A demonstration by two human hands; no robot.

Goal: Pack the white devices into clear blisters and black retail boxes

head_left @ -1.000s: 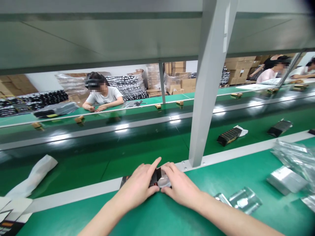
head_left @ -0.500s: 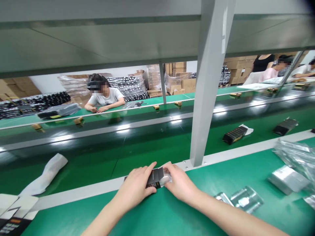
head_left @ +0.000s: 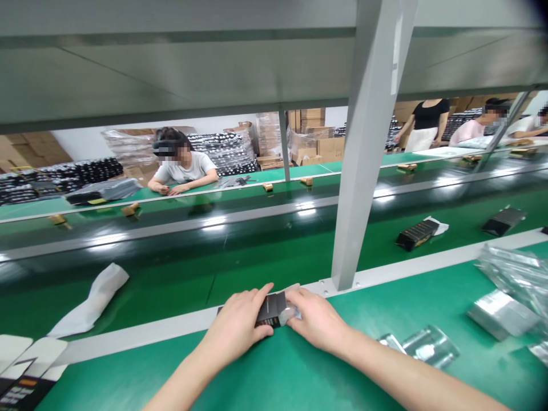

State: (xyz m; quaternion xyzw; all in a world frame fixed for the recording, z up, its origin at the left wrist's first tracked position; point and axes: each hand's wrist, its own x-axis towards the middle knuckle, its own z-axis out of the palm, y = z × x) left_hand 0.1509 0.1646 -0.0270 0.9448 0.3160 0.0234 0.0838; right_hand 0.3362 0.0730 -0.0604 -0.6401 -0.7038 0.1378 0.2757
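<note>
So at your far left there are some cartons [head_left: 32,379], black with pale flaps, at the near corner of the green tabletop [head_left: 141,377]. Just past them a white sleeve [head_left: 92,302] lies at a slant on the green belt [head_left: 252,257], its lower end close to the flaps. Across from you, left of the middle, a co-worker in a pale top [head_left: 184,168] leans on the far bench with both arms on it.

Your left hand [head_left: 237,322] is curled over the black box [head_left: 272,309], fingers across the top and thumb along the near side, so it's closed around it and hides most of the left part. The box is lying on its side at the pale rail [head_left: 158,331] between tabletop and belt, right in front of you. A clear piece [head_left: 289,313] shows at its right end, and your right hand [head_left: 315,317] has that pinched between thumb and fingers, barely any gap.

Next comes the grey post [head_left: 353,188], then clear shells [head_left: 431,347] beside your right forearm. Two more black boxes [head_left: 422,233] sit on the belt beyond, well apart from your hands. Farther right there's a silver block [head_left: 500,314] next to a heap of clear plastic [head_left: 514,265].
</note>
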